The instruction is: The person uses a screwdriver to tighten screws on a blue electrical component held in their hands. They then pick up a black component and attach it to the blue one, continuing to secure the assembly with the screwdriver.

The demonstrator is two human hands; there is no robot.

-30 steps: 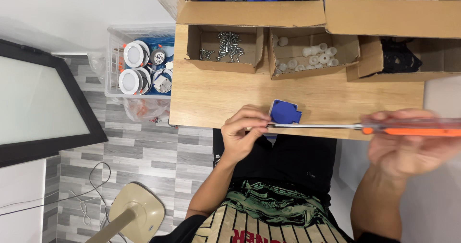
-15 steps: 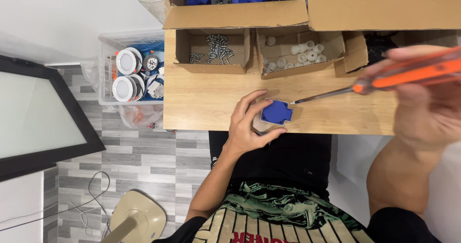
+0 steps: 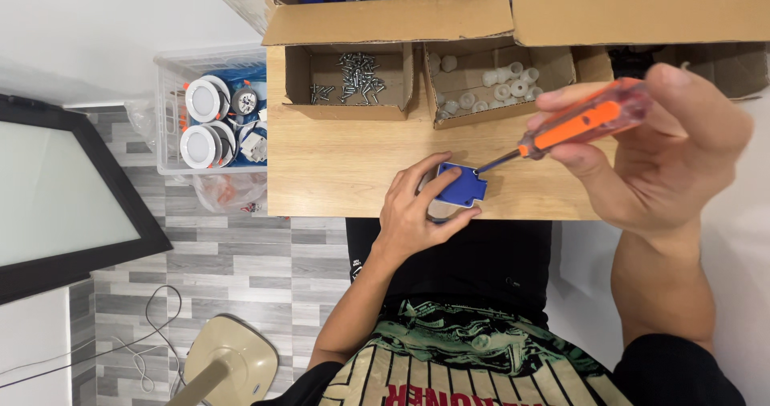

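Left hand: the left hand lies on the near edge of the wooden table, fingers curled round a small blue plastic part and pinching it by its sides.
Right hand: the right hand is closed round the orange handle of a screwdriver, thumb and fingers wrapped on it.
Tool tip: the shaft slants down to the left and the tip meets the far right corner of the blue part.
Blue part: it sits at the table's near edge, just right of the left palm.
Slip risk: the slanted shaft could skid off the corner and jab the left fingers close by.
Drop risk: so near the edge, a hard push could tip the part off.
Nearby: a cardboard box of screws and a box of white plastic caps stand further off, well apart.
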